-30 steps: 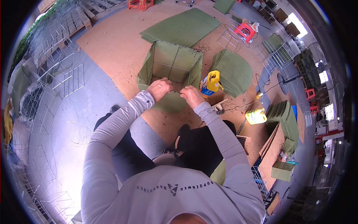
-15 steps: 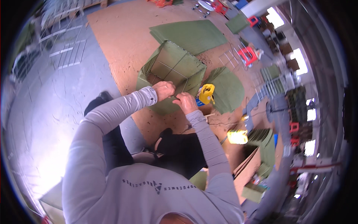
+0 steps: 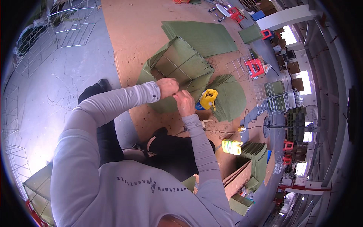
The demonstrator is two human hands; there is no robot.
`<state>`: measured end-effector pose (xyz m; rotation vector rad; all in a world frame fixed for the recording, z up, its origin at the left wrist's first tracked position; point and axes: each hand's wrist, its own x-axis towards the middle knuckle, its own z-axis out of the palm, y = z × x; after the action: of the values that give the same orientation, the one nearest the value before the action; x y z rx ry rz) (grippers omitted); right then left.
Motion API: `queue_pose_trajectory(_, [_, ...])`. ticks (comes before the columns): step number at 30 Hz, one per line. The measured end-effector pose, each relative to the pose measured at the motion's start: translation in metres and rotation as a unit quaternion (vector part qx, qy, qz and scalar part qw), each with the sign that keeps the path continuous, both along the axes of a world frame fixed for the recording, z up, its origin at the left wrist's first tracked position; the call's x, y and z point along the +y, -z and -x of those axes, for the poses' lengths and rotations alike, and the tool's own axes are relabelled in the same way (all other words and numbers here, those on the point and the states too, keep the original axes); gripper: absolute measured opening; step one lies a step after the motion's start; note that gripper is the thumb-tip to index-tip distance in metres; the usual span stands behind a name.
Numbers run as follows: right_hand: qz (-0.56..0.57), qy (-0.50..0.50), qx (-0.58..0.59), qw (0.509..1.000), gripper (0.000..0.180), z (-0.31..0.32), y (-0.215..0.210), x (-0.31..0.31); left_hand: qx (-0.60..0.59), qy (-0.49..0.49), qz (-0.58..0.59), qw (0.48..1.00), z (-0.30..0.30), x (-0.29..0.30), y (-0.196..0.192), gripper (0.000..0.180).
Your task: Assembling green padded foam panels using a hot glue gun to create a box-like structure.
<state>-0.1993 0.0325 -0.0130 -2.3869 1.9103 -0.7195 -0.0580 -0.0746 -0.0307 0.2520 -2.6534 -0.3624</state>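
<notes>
A green open box, its sheet walls lined with thin metal wire, stands tilted in front of me. At its near edge my left hand is closed, fingers curled in a pinch. My right hand is closed too, its fingertips almost touching the left ones. What the fingers grip is too small and too hidden to make out. Just right of my right hand is a cut-open yellow jug with a blue lower part and small dark bits inside.
Green sheets lie behind the box, and a fanned stack of green pieces sits to its right. Brown board covers the floor. Wire frames lie at the far left. A yellow bottle and a red stool stand rightward.
My right hand has come closer to my left hand, and its fingers have drawn in. The view has turned a little. The box stays in front of me.
</notes>
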Motion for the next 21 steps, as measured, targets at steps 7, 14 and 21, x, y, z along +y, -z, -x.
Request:
queue_pose_trajectory(7, [-0.01, 0.004, 0.001, 1.0, 0.017, -0.004, -0.005, 0.001, 0.0, -0.078, 0.04, 0.996, -0.003, 0.01, 0.003, 0.012])
queue_pose_trajectory(14, [-0.061, 0.064, -0.188, 0.978, 0.022, 0.053, -0.046, 0.01, -0.094, -0.091, 0.03, 0.991, -0.003, 0.013, -0.013, 0.011])
queue_pose_trajectory(21, [-0.066, -0.03, 0.082, 0.994, 0.023, 0.052, -0.037, 0.04, -0.086, -0.104, 0.029, 0.99, 0.003, 0.013, -0.015, 0.012])
